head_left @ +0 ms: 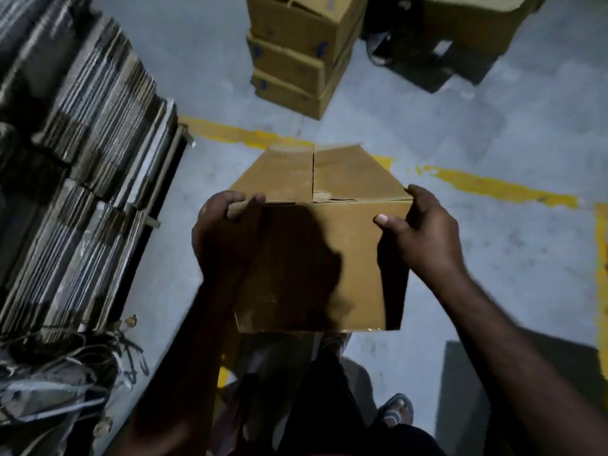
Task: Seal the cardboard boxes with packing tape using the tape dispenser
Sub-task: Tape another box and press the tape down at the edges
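A brown cardboard box (329,245) is held up above the floor in the middle of the view. Its two top flaps meet along a centre seam, and the flap edge near me looks torn. My left hand (223,238) grips the box's left upper corner, fingers curled over the edge. My right hand (418,235) grips the right upper corner, thumb pressed on the near face. No tape dispenser shows in this view.
Bundles of flattened cartons (75,166) fill the left side. A stack of closed boxes (296,57) stands at the back, with darker cartons (454,37) to its right. Yellow lines (500,189) cross the grey floor. My feet in sandals (394,413) are below the box.
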